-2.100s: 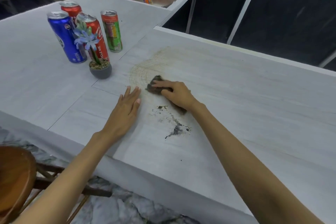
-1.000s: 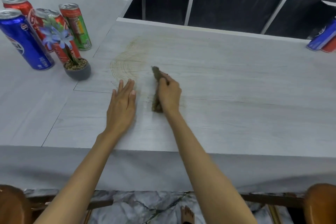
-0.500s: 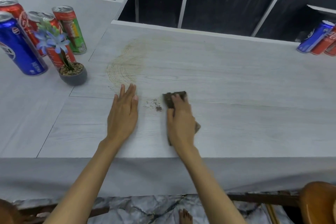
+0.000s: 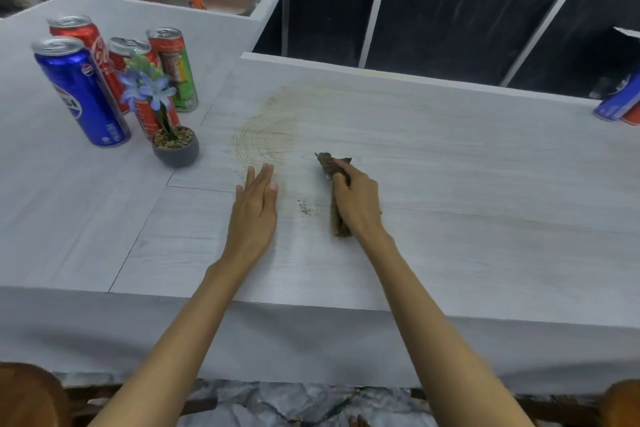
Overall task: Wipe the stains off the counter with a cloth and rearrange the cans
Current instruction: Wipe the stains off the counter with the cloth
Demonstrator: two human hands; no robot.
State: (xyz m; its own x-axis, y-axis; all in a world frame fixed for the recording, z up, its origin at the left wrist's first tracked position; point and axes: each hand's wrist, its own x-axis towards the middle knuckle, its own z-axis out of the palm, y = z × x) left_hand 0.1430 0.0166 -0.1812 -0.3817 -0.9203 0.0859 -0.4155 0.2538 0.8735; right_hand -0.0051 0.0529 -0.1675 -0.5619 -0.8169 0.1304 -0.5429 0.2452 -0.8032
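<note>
Tall blue aluminium can (image 4: 83, 94): "PSI" of Pepsi, well left of the fingers (image 4: 265, 177) of the left hand (image 4: 254, 215).
Tall red aluminium can (image 4: 83, 38): partial Coca-Cola script, farther left.
Red-and-green can (image 4: 178, 76): print unreadable.

One view: my head cam, wide-angle, looked forward and down across the counter (image 4: 467, 191) from close above.

Both bare forearms reached in over the near edge of the counter (image 4: 485, 218), angling slightly toward each other. The left hand (image 4: 256, 208) lay flat, palm down, with its fingers straight, close together and pointing toward the far edge. Near it but apart, the right hand (image 4: 356, 204) had its fingers curled round a bunched cloth (image 4: 327, 161), which stuck out past both fingertips and wrist.
</note>
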